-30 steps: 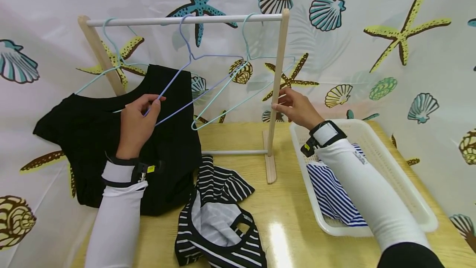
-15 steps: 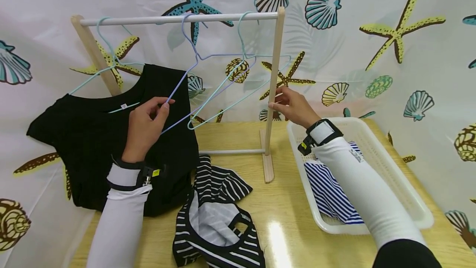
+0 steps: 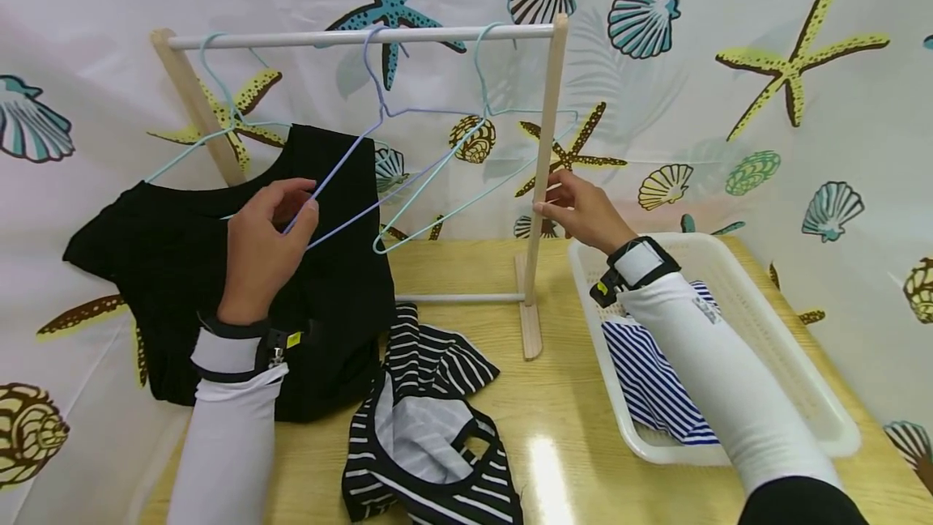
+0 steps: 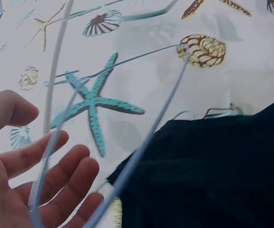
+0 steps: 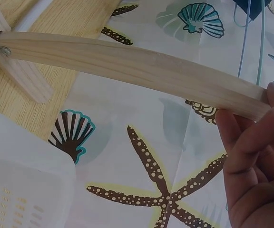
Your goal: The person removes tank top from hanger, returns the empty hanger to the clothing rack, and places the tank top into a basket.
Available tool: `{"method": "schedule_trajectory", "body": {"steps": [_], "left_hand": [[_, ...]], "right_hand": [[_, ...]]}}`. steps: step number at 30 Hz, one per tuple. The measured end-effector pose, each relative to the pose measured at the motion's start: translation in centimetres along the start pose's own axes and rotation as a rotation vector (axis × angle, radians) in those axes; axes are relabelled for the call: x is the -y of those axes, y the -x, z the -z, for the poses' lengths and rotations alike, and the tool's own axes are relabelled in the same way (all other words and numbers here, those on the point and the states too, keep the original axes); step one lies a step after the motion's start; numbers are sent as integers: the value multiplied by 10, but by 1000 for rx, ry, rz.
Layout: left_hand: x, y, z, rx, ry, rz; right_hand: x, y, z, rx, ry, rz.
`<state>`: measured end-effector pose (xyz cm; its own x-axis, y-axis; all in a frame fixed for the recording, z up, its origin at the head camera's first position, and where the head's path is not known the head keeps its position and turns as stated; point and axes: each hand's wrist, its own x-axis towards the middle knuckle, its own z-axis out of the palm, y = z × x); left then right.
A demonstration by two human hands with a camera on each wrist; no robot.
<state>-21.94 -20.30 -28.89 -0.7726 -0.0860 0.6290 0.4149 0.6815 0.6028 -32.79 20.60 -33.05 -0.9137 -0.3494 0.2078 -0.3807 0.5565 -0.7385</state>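
Observation:
My left hand (image 3: pixel 262 245) is at the lower left corner of a lavender clothes hanger (image 3: pixel 346 159), hooked on the rack's white bar (image 3: pixel 437 37). In the left wrist view the hanger's wire passes before my loosely bent fingers (image 4: pixel 75 166), and the thumb stays apart from them. A black shirt (image 3: pixel 335 306) hangs on a mint hanger (image 3: pixel 182 154) behind that hand. My right hand (image 3: pixel 583 213) grips the rack's right wooden post (image 3: pixel 547 136) between thumb and fingers. Right of the lavender hanger is a bare mint hanger (image 3: pixel 423 189).
A black-and-white striped garment (image 3: pixel 372 468) lies on the wooden table (image 3: pixel 568 395) below the rack. At the right, a white plastic basket (image 3: pixel 773 347) holds a blue-and-white striped cloth (image 3: pixel 649 379). A curtain with shells and starfish (image 3: pixel 692 104) hangs behind.
My left hand first shifted right, then came back left, and its fingers look looser now. The lavender hanger turned on the bar and swung back. My right hand stayed on the post.

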Motion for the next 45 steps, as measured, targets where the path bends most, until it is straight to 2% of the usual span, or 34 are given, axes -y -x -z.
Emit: {"method": "schedule_trajectory", "body": {"steps": [5,12,19,26,34,40,45], "left_hand": [[-15,2,8,-20,2,-83],[-37,3,7,37,32,-172],[-47,7,-2,150,6,-241],[-53,19,-10,244,-13,-282],[-55,27,-17,384,-106,-403],[-52,37,-17,477,-145,-434],[-54,46,-20,549,-199,-439]], "right_hand": [[0,1,3,6,1,-6],[2,1,9,-29,24,6],[1,2,7,-15,38,-1],[1,4,3,-14,75,-10],[2,14,7,-73,168,20],[8,34,15,-2,241,4],[15,57,24,96,382,36]]}}
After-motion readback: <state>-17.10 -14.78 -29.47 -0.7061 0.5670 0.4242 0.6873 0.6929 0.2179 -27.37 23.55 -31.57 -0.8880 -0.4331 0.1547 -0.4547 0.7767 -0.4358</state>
